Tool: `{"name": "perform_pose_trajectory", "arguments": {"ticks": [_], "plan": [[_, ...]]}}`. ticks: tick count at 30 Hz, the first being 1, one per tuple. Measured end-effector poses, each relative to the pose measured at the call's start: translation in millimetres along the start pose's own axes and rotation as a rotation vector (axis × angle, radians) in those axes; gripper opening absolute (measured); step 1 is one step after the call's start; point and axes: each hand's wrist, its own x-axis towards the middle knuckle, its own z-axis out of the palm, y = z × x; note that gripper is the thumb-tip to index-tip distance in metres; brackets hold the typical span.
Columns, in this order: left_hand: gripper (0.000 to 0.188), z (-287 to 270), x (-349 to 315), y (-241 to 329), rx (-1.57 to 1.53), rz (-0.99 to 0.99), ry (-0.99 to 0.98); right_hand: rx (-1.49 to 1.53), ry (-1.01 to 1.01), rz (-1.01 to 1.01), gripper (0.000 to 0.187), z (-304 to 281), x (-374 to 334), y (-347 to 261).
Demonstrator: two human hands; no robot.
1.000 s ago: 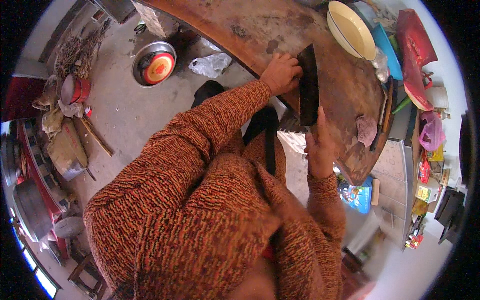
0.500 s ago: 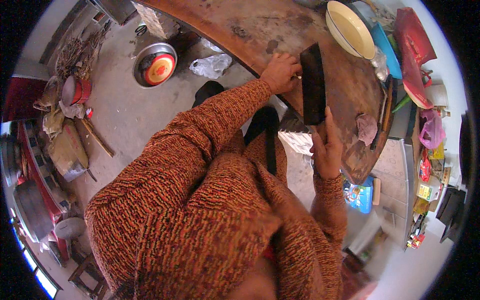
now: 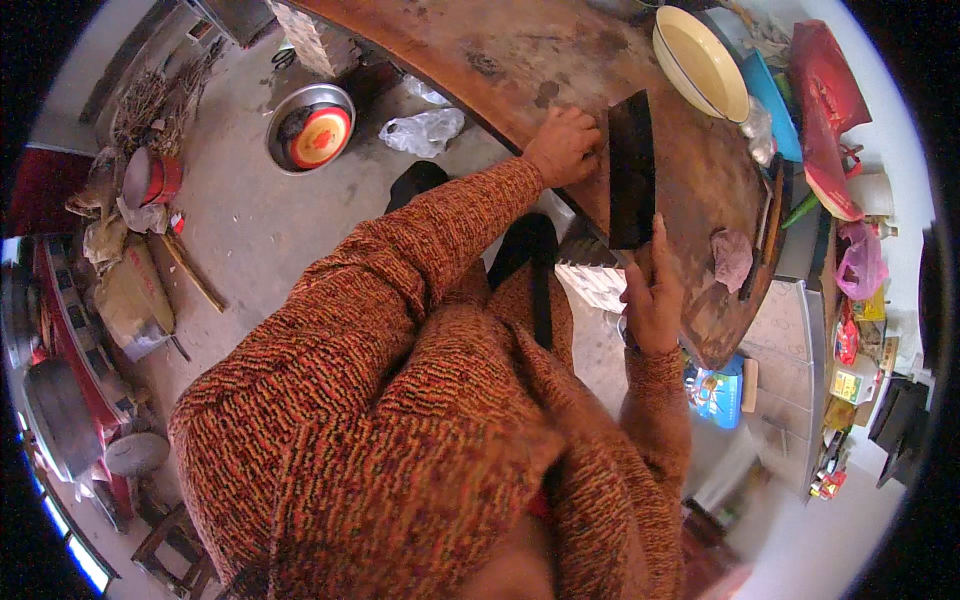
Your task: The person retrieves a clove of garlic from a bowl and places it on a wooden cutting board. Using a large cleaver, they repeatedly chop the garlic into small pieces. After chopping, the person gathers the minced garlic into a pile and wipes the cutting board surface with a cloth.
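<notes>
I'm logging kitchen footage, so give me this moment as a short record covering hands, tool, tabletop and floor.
Left hand: fingers curled, left of the blade; anything beneath them hidden
Right hand: gripping the cleaver, index finger extended toward the blade
Tool: dark, broad-bladed cleaver, handle mostly hidden
Surface: stained brown tabletop
Also on tabletop: cream basin, crumpled pinkish cloth
Floor: metal basin holding a round red-rimmed item; whitish plastic bag
</notes>
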Motion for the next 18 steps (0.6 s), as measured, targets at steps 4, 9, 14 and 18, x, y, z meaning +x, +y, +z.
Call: {"name": "perform_pose_trajectory", "arguments": {"ticks": [4, 9, 14, 18], "plan": [[0.019, 1.6, 0.1, -1.3, -0.01, -0.017, -0.007, 0.078, -0.02, 0.035, 0.065, -3.0, -3.7, -11.8], [0.016, -1.4, -0.2, -0.9, -0.024, -0.007, -0.028, 0.06, -0.047, 0.053, 0.067, 4.6, -5.8, -11.8], [0.015, 0.8, -0.9, -1.7, -0.025, -0.02, -0.039, 0.128, -0.004, 0.09, 0.067, 16.6, -4.5, -8.3], [0.028, -4.9, 0.2, -1.7, -0.03, -0.013, -0.122, 0.078, -0.029, 0.101, 0.067, 5.0, -3.0, -0.3]]}}
